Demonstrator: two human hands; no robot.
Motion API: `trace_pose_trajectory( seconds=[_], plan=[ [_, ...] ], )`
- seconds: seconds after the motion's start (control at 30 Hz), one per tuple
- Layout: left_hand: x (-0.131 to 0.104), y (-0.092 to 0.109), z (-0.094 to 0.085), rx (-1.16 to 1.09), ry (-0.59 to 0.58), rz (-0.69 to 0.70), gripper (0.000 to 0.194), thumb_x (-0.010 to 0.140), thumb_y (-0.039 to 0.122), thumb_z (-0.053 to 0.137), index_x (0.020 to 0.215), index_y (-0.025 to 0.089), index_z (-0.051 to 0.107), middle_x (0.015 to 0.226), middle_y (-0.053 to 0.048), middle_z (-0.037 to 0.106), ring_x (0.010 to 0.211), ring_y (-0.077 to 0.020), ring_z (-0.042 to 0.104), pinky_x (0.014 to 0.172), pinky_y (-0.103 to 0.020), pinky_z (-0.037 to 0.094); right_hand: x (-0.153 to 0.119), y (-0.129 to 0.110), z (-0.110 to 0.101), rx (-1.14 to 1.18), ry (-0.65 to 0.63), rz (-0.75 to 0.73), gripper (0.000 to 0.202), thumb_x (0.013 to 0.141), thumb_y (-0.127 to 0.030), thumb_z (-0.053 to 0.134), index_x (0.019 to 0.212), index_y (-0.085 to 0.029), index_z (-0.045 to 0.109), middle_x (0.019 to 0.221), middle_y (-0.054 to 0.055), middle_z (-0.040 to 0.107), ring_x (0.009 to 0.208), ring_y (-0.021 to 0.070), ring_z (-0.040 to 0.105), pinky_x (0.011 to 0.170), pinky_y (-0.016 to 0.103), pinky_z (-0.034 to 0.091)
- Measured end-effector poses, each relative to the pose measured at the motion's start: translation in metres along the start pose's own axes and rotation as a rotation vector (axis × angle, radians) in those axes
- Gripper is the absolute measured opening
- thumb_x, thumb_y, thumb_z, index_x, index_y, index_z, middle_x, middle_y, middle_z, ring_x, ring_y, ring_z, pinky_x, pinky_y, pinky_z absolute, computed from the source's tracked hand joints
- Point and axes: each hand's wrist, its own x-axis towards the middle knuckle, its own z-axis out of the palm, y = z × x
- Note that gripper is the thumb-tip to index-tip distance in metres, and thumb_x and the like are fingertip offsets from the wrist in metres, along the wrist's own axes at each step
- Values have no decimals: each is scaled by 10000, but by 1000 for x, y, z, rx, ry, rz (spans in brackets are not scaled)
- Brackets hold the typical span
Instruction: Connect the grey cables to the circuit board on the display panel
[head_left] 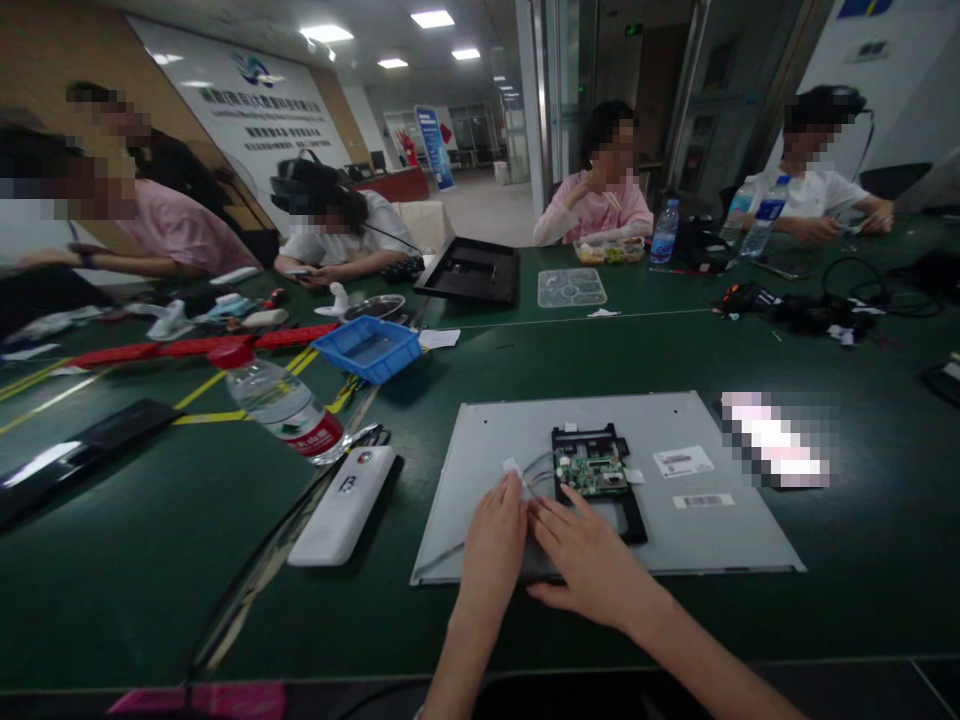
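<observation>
A flat grey metal panel (495,430) lies on the green table in front of me. On it sits a black plastic frame (636,520) holding a green circuit board (592,474), with thin grey wires running out to the left. My left hand (495,530) is at the wires beside a small white piece of tape (512,467), its fingers pressed together; what lies under them is hidden. My right hand (581,550) rests over the panel's lower middle, thumb and fingers apart, fingertips near the wires and the frame's left edge.
Left of the panel are a white power bank (341,510), a tilted water bottle (285,410) and a blue tray (369,350). A blurred bright object (776,440) lies right. Behind are a black casing (472,272), a clear lid (571,288) and several seated people.
</observation>
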Motion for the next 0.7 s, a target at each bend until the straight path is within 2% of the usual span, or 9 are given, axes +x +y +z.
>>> trace_pose_trajectory(
  seconds=[0.23, 0.47, 0.7],
  plan=[
    [5, -3, 4, -19, 2, -19, 384, 883, 157, 395, 1260, 92, 358, 1242, -166, 520, 1132, -229, 518, 950, -360, 421, -5, -8, -2, -7, -17, 26, 697, 835, -561, 411, 1308, -49, 403, 1335, 172, 452, 1258, 263, 364, 1119, 431, 115],
    [11, -2, 2, -40, -10, -42, 421, 863, 189, 432, 1268, 100, 357, 1254, -158, 511, 1137, -238, 510, 958, -378, 404, -8, -10, -1, 22, -16, 44, 665, 832, -550, 431, 1283, -62, 433, 1333, 163, 458, 1255, 252, 372, 1118, 404, 145],
    [9, -3, 3, -89, 57, -17, 463, 829, 173, 455, 1277, 123, 352, 1269, -139, 495, 1159, -236, 482, 977, -398, 384, -11, -11, 4, 39, 29, 74, 615, 841, -506, 457, 1281, -78, 437, 1325, 139, 473, 1234, 228, 399, 1116, 386, 177]
  ],
)
